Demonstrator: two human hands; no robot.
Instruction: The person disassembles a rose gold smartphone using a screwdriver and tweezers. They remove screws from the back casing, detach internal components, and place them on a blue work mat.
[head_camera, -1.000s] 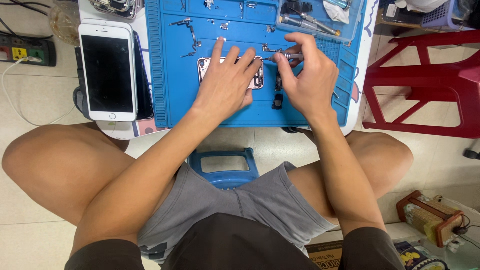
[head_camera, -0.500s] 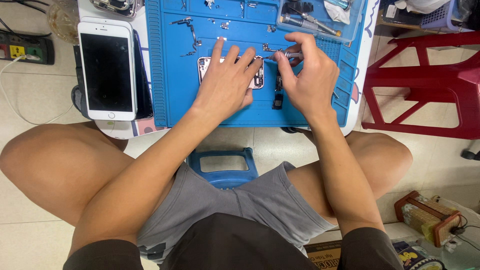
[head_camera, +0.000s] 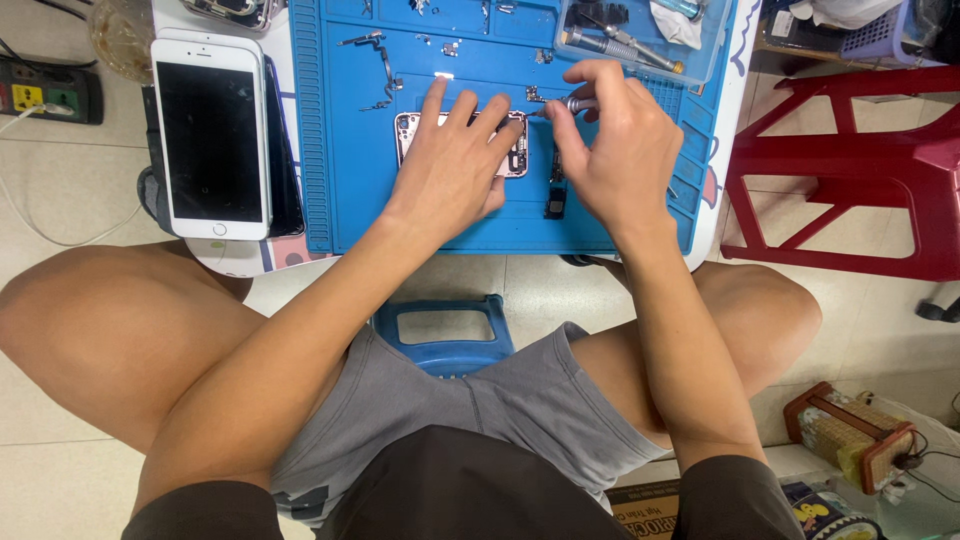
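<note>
Hands over opened phone chassis (head_camera: 512, 150), a small metal-framed shell lying on the blue silicone repair mat (head_camera: 340, 150). Left hand (head_camera: 452, 170) flat on it, fingers spread, pinning it. Right hand (head_camera: 620, 150) pinched shut on slim silver screwdriver (head_camera: 570, 103), tip at the shell's right edge; a second ago it sat slightly lower. Around: white smartphone (head_camera: 212, 135) left, clear tool tray (head_camera: 640, 40) behind, loose screws, red plastic stool (head_camera: 850, 170) right.

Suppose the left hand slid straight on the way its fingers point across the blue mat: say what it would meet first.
The left hand lies on the opened phone body, fingers pointing away from the person. Beyond them, small loose metal parts on the blue mat probably come first.
</note>
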